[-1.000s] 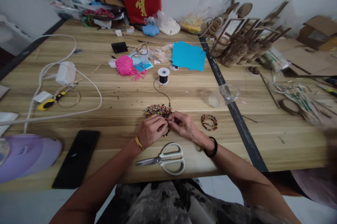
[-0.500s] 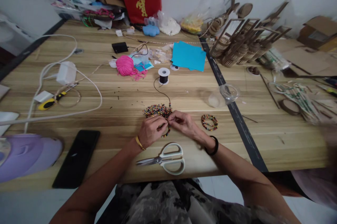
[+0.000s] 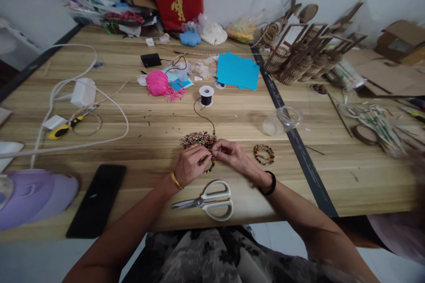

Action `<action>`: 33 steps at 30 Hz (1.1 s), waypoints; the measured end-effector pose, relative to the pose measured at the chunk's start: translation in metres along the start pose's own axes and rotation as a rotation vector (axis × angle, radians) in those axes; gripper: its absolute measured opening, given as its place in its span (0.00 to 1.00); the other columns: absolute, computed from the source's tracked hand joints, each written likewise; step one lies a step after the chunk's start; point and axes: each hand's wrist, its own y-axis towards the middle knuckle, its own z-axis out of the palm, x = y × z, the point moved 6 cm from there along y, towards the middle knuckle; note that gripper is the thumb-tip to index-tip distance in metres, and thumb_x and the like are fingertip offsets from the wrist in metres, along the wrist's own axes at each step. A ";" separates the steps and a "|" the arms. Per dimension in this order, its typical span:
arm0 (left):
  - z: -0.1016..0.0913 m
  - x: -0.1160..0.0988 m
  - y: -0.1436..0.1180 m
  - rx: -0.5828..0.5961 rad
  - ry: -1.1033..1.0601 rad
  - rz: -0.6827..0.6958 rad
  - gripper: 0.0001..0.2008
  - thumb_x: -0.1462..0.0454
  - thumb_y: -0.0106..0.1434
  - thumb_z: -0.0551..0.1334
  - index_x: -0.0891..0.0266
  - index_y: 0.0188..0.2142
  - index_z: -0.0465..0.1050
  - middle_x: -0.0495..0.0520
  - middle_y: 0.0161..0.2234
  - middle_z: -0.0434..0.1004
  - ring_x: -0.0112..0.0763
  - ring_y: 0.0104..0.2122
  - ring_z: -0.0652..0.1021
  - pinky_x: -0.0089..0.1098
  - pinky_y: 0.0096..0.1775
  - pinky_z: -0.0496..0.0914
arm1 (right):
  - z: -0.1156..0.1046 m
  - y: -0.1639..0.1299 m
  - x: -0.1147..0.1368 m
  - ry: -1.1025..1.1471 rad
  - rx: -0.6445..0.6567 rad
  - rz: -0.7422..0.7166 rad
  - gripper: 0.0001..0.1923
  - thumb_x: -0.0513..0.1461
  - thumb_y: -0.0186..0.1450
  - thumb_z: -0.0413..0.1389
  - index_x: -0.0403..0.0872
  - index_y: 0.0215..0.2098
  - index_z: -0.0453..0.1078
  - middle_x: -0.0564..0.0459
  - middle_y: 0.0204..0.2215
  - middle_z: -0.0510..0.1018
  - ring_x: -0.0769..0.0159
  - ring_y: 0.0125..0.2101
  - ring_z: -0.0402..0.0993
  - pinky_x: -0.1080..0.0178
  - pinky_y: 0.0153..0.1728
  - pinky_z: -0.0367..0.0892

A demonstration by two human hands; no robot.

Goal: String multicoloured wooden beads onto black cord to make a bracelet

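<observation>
Both hands meet fingertip to fingertip over the tabletop [image 3: 139,150]: the left hand [image 3: 191,165] pinches a half-strung bead strand [image 3: 209,168], while the right hand [image 3: 234,155] pinches the black cord [image 3: 203,116] at the bead pile [image 3: 198,139] just beyond, its spool [image 3: 206,95] farther off, feeding slack.

Table [image 3: 133,150]: pale wood-grain top, matt, smooth. Beads [image 3: 198,139]: small, multicoloured, faintly glossy. Cord [image 3: 203,116]: thin, black, matt, off a white plastic spool [image 3: 206,95]. Scissors [image 3: 206,202]: bright metal blades, smooth off-white plastic handles. Phone [image 3: 96,199]: black, glossy face. Yarn ball [image 3: 158,83]: pink, fuzzy fibre. Sheets [image 3: 237,70]: blue paper, matt. Cup [image 3: 282,120]: clear plastic, shiny.
</observation>
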 end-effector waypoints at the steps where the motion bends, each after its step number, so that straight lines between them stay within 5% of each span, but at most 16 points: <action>1: 0.000 0.000 0.000 -0.002 -0.001 0.000 0.06 0.71 0.61 0.59 0.63 0.31 0.73 0.55 0.30 0.80 0.30 0.31 0.78 0.31 0.37 0.72 | 0.000 0.000 -0.001 0.034 0.005 0.020 0.16 0.49 0.63 0.58 0.43 0.32 0.69 0.54 0.27 0.70 0.71 0.27 0.64 0.68 0.28 0.61; 9: -0.001 0.000 0.002 -0.026 -0.050 -0.036 0.06 0.71 0.60 0.59 0.62 0.30 0.73 0.54 0.29 0.79 0.30 0.30 0.78 0.30 0.36 0.72 | 0.000 0.000 -0.010 0.216 0.034 0.140 0.18 0.51 0.62 0.59 0.45 0.38 0.68 0.55 0.27 0.70 0.72 0.26 0.67 0.71 0.25 0.63; 15: -0.002 0.011 0.003 -0.015 -0.146 -0.193 0.05 0.70 0.59 0.61 0.63 0.29 0.74 0.53 0.27 0.80 0.29 0.28 0.78 0.28 0.34 0.72 | -0.001 0.000 -0.007 0.255 0.070 0.123 0.17 0.46 0.58 0.64 0.45 0.38 0.66 0.54 0.31 0.72 0.71 0.30 0.69 0.69 0.31 0.65; 24: 0.003 0.029 0.000 0.027 -0.418 -0.469 0.04 0.67 0.57 0.62 0.65 0.28 0.76 0.52 0.24 0.79 0.27 0.24 0.77 0.25 0.29 0.72 | -0.004 -0.001 0.004 -0.028 -0.016 -0.045 0.11 0.43 0.62 0.60 0.46 0.37 0.65 0.53 0.33 0.70 0.71 0.28 0.65 0.67 0.29 0.63; 28: 0.004 0.031 0.000 0.016 -0.457 -0.481 0.03 0.68 0.56 0.63 0.66 0.27 0.75 0.52 0.24 0.80 0.27 0.24 0.77 0.25 0.29 0.72 | -0.012 -0.002 0.014 -0.171 -0.136 -0.134 0.09 0.43 0.62 0.60 0.45 0.32 0.68 0.49 0.41 0.68 0.70 0.30 0.65 0.66 0.29 0.62; 33: 0.004 0.031 0.000 0.020 -0.461 -0.484 0.04 0.67 0.56 0.63 0.66 0.28 0.75 0.52 0.25 0.80 0.27 0.25 0.78 0.25 0.30 0.73 | -0.011 -0.002 0.012 -0.216 -0.117 -0.122 0.08 0.42 0.63 0.60 0.45 0.30 0.72 0.49 0.38 0.69 0.67 0.33 0.66 0.65 0.29 0.61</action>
